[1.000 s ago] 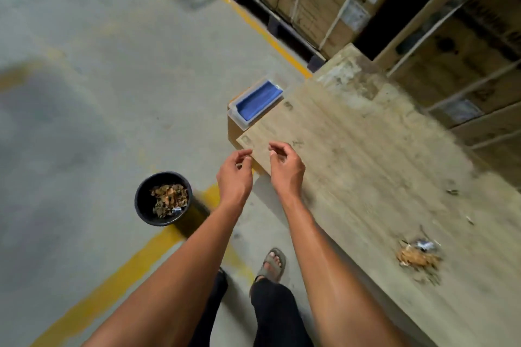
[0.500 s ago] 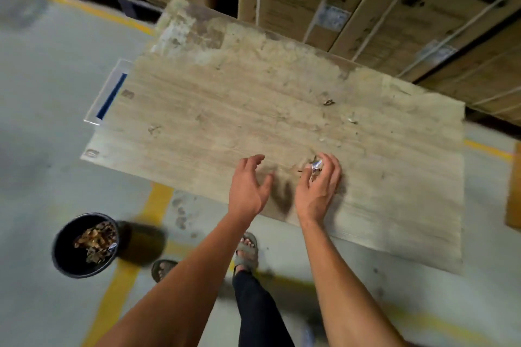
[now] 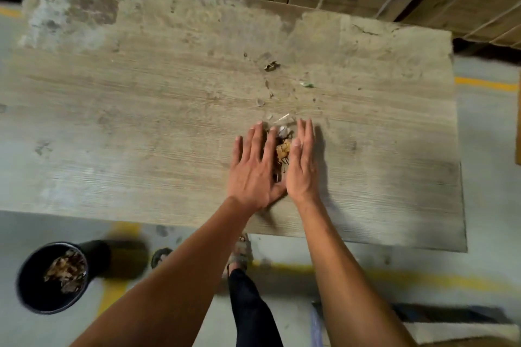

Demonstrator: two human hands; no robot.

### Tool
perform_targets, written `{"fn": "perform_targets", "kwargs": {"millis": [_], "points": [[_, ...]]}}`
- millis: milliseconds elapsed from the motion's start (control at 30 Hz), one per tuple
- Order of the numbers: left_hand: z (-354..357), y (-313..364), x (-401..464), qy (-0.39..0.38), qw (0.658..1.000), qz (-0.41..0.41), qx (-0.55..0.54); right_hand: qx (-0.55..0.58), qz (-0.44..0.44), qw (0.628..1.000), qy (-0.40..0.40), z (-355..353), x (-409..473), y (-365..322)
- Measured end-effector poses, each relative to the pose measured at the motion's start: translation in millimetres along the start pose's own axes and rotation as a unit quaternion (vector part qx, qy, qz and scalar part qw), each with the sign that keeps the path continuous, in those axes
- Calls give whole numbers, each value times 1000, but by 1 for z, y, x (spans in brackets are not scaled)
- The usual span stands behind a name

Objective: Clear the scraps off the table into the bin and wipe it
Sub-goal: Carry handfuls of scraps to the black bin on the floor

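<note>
Scraps [image 3: 282,149] sit in a small heap on the table [image 3: 141,127], partly hidden between two flat hands, so their count cannot be told. The left hand [image 3: 255,169] and right hand [image 3: 302,166] lie with straight fingers, heels touching, gripping nothing. Beyond them two loose bits show: a brown piece [image 3: 271,66] and a green piece [image 3: 307,84], both blurred. One black bin [image 3: 26,287] stands on the floor at lower left, holding brown scraps.

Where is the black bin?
In the head view, the black bin stands on the floor at lower left, left of the left arm, below the table.
</note>
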State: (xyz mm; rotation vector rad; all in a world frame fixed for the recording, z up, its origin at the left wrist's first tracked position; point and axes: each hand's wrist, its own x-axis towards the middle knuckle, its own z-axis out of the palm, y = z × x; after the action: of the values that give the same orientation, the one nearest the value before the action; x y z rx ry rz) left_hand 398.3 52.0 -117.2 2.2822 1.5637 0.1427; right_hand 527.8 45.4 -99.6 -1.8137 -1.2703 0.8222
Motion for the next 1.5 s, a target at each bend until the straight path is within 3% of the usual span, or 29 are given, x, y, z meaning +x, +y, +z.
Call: {"fn": "perform_targets", "kwargs": {"millis": [167,333,467,600,667,767,900,1033,1100,1267,1433,1500], "points": [[-12,-8,60,43,999,-24,3,66,-7,998,-5,-9,57,-2],[-28,-28,77,91,993,-1,-69,-19,-3,990,139,-8,81,6],[-41,-40,98,125,979,-97,-127,-148,7,977,151,8,95,5],[-54,-55,159,104,974,-165,-112,-303,17,946,115,21,109,6],[-57,-60,184,81,982,-139,-95,-344,9,933,109,25,112,6],[-62,-59,188,69,993,-12,-93,-349,-4,929,119,26,111,8],[-59,-54,157,46,969,137,-199,-349,5,928,133,27,113,6],[-64,-55,170,94,969,92,-211,-360,-4,920,153,28,113,7],[-67,-51,189,67,978,77,-184,-365,-8,917,159,28,114,9],[-65,-40,190,-44,958,202,-197,-364,3,920,147,28,116,9],[-76,-45,183,25,954,154,-257,-345,-2,925,158,28,115,7],[-75,-42,190,9,960,146,-237,-353,-7,923,152,28,116,8]]}}
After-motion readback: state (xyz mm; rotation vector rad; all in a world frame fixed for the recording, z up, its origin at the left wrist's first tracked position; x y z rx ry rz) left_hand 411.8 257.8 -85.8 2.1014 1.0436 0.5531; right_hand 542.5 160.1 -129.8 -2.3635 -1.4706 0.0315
